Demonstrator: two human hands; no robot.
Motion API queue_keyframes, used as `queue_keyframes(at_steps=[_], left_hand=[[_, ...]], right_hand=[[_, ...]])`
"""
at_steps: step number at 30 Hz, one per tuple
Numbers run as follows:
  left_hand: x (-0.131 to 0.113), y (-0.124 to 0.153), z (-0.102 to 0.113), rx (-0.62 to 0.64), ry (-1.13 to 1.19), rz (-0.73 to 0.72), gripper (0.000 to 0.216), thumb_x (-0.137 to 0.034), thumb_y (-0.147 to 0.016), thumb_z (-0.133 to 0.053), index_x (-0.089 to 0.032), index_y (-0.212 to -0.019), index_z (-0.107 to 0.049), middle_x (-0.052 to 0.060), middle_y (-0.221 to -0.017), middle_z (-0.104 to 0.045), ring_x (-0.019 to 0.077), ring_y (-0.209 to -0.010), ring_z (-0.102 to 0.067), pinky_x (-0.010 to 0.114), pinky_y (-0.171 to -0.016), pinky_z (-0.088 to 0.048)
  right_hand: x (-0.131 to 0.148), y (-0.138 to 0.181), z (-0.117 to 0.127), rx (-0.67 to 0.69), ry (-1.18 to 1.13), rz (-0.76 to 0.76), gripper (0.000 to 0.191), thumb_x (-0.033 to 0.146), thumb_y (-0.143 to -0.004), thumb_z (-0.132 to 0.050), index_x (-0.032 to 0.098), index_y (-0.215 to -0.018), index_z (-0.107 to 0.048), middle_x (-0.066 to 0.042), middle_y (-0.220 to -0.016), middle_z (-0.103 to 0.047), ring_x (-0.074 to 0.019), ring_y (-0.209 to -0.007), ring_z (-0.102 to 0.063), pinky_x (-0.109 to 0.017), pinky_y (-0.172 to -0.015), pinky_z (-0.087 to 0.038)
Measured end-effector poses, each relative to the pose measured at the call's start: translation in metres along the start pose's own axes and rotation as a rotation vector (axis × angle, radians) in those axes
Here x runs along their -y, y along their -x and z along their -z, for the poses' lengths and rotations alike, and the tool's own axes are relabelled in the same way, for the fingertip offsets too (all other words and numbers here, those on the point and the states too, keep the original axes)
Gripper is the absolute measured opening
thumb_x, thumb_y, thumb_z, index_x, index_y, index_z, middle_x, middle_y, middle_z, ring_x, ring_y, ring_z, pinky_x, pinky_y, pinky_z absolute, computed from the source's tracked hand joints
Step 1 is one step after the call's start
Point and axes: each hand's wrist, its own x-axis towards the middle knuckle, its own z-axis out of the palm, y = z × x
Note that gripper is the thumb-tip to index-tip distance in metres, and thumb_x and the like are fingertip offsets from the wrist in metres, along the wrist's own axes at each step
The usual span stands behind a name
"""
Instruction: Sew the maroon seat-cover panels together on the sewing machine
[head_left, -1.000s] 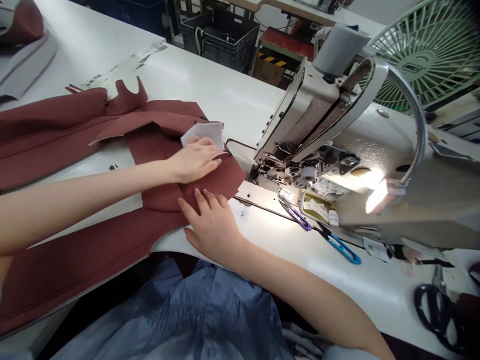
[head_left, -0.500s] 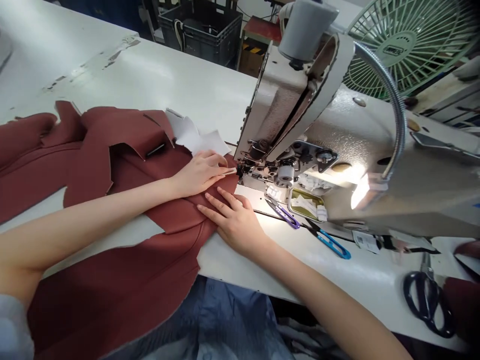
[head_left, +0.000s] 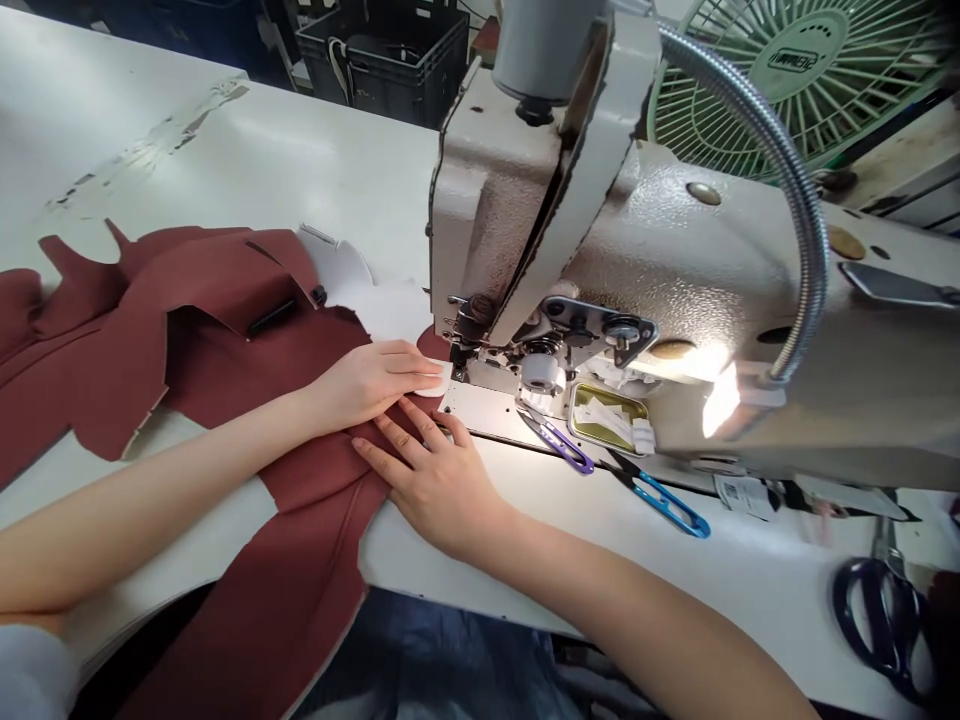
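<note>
Burgundy fabric panels (head_left: 225,380), thick and layered, spread from the left up to the sewing machine (head_left: 517,230). My left hand (head_left: 375,380) lies on them just left of the machine's needle area, fingers together, holding a small white label (head_left: 435,382) against the fabric. The thumb of this hand is hidden. Just nearer to me, my right hand (head_left: 439,485) rests palm down with its fingers spread over the fabric edge. A pale grey-white piece (head_left: 390,305) shows behind the left hand. The needle tip cannot be made out.
Purple thread snips (head_left: 562,447) and blue thread snips (head_left: 667,503) lie right of my right hand. A small tray (head_left: 611,418) holds white labels. Dark-handled scissors (head_left: 881,620) lie far right. A lamp (head_left: 731,400), green fan (head_left: 795,80) and grey crate (head_left: 386,65) are around the machine.
The view has moved closer to the machine. My left fingers, formerly pinching the raised label, now lie flatter over it. The fabric near me has shifted, baring a dark gap at the table's front.
</note>
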Motion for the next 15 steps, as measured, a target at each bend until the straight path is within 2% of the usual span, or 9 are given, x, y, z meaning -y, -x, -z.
queue_keyframes(at_steps=[8,15], left_hand=[[0.0034,0.0004,-0.0014,0.003,0.031,-0.013,0.028,-0.017,-0.099,-0.045,-0.018,-0.119,-0.064,0.008,-0.118,-0.071,0.0185,-0.109,-0.063,0.036,-0.093,-0.058],[0.0085,-0.0013,-0.0045,0.061,-0.014,0.0,0.028,-0.02,-0.1,-0.044,-0.017,-0.115,-0.066,0.007,-0.119,-0.07,0.0198,-0.114,-0.06,0.039,-0.097,-0.054]], right_hand=[[0.0002,-0.0009,0.0015,0.011,0.009,0.001,0.043,0.029,-0.101,-0.043,0.028,-0.143,-0.049,-0.007,-0.148,-0.048,-0.0313,-0.136,-0.039,-0.05,-0.103,-0.038],[-0.0023,-0.002,0.0049,0.035,0.028,0.001,0.043,0.029,-0.101,-0.042,0.028,-0.144,-0.047,-0.006,-0.147,-0.049,-0.0317,-0.137,-0.039,-0.05,-0.103,-0.038]])
